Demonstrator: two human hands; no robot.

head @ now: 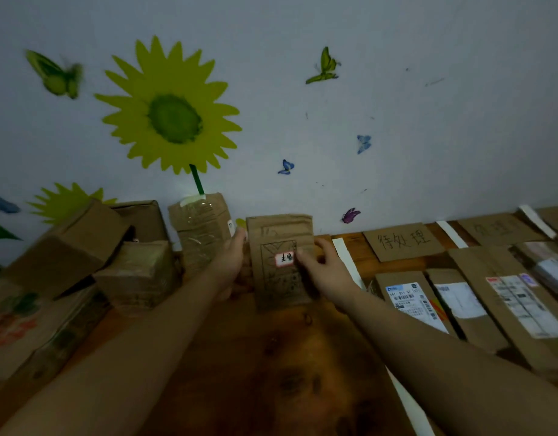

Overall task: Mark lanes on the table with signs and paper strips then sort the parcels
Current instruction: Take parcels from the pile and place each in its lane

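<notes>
Above the table, outstretched left grip and right grip clasp the upright parcel.

Far-right cardboard sign writing illegible

Wooden table bears piled boxes left; flat parcels, paper strips, cardboard signs right.

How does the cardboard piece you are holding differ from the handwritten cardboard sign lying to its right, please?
The held cardboard piece stands upright, gripped by the left hand and right hand; the handwritten sign lies flat, untouched. The held piece carries a small red-bordered label; the sign bears large characters written straight on it. Both are plain brown cardboard.
</notes>
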